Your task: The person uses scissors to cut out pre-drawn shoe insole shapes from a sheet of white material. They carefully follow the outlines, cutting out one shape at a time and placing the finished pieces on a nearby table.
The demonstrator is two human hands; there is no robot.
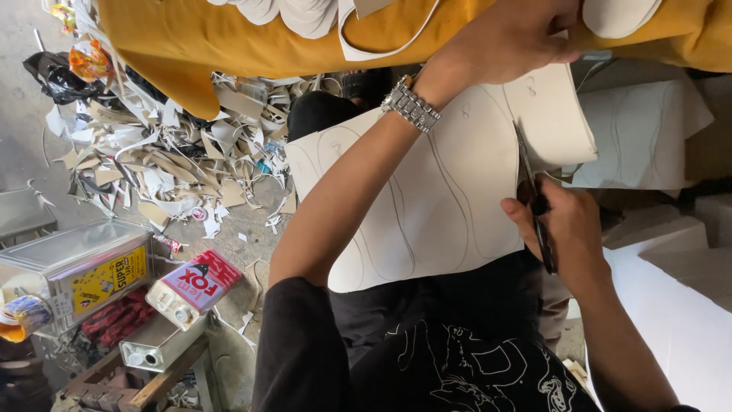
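Two hands work: left hand (507, 38) grips white sheet (427, 206), right hand (564, 225) clasps scissors (534, 191) above floor scraps (168, 168).

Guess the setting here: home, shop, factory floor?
Likely a small craft workshop, perhaps shoemaking. The right hand runs scissors through a white sheet pencilled with sole-like outlines, the left hand holding its far edge. Offcuts litter the floor beside metal cans.

A heap of pale offcuts (168, 164) litters the floor beside metal cans (99, 278) and a mustard-yellow cloth (198, 38).
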